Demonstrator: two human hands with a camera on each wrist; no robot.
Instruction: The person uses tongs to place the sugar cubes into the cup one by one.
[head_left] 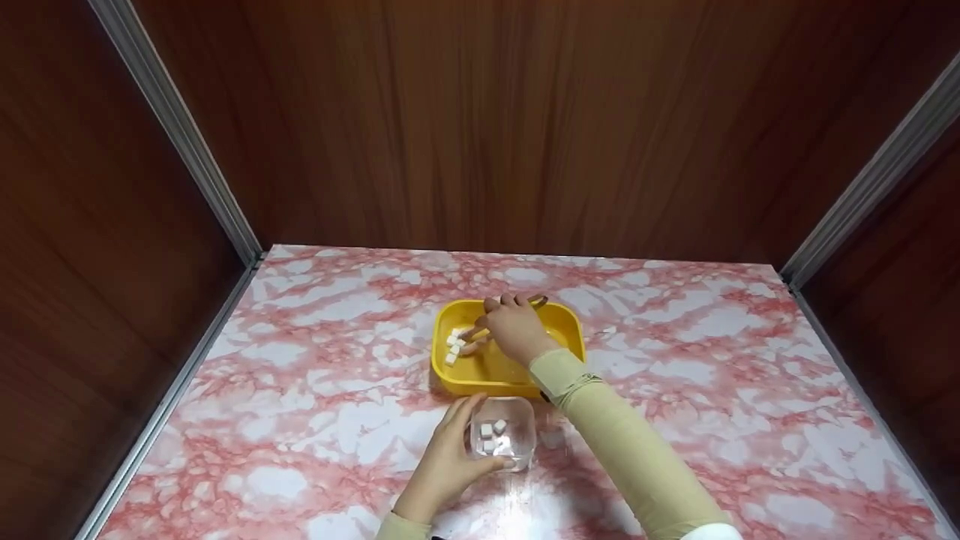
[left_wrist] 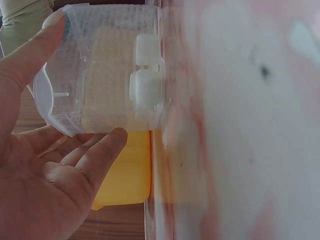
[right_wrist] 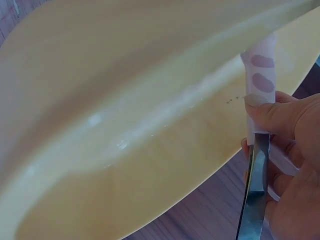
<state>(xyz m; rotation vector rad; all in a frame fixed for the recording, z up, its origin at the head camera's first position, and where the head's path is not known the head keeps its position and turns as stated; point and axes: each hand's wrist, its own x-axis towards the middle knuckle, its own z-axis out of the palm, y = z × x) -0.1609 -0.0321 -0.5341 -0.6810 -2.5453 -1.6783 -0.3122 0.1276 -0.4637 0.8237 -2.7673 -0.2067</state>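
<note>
My right hand pinches metal tongs with pale pink, paw-marked tips, reaching into a yellow tray. The rounded end of the tongs shows past the knuckles in the head view. At the tray's left side, their tips are close to several white cubes; whether they grip one I cannot tell. My left hand holds a clear plastic container upright just in front of the tray, thumb and fingers around its sides. Several white cubes lie on the container's bottom.
A red-and-white marbled tabletop lies under everything. Dark wood panels stand behind it and on both sides, with metal posts at the corners. My right forearm crosses over the tray's front right corner.
</note>
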